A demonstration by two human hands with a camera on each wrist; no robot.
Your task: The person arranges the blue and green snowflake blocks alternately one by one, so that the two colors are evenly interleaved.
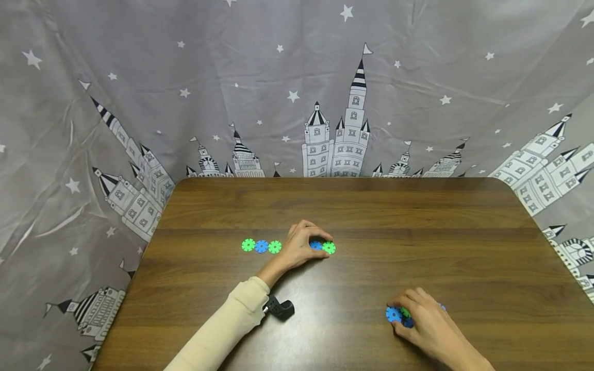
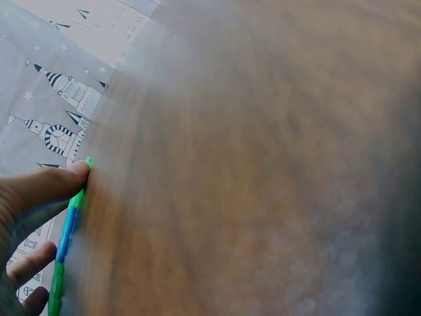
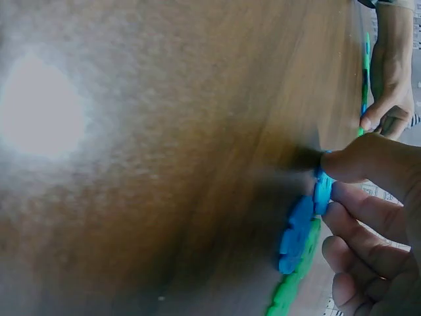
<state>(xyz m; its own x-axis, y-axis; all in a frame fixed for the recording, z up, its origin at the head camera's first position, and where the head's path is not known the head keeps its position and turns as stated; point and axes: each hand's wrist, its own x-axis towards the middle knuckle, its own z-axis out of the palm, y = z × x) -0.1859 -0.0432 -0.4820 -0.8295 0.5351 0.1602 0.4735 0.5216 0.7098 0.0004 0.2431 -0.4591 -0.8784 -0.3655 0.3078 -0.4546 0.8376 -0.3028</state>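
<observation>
Several thin notched discs, green and blue by turns, lie in a row on the table. Its left part shows a green disc [image 1: 248, 245], a blue disc [image 1: 262, 246] and another green disc [image 1: 275, 247]. My left hand [image 1: 301, 246] covers the middle of the row. Its thumb and forefinger hold the end green disc [image 1: 329, 248] by its edges, beside a partly hidden blue disc [image 1: 316, 245]. Nearer the front right, my right hand [image 1: 429, 322] pinches a blue disc [image 3: 323, 191] between thumb and fingers. Under that hand sit loose discs, among them a blue one [image 3: 296, 234] and a green one [image 3: 289, 289], partly hidden.
The brown wooden table [image 1: 464, 247] has rounded far corners. A grey curtain [image 1: 278, 77] with castles and stars hangs behind it and along its sides. A black device [image 1: 280, 308] is strapped at the left wrist, by the cream sleeve [image 1: 227, 319].
</observation>
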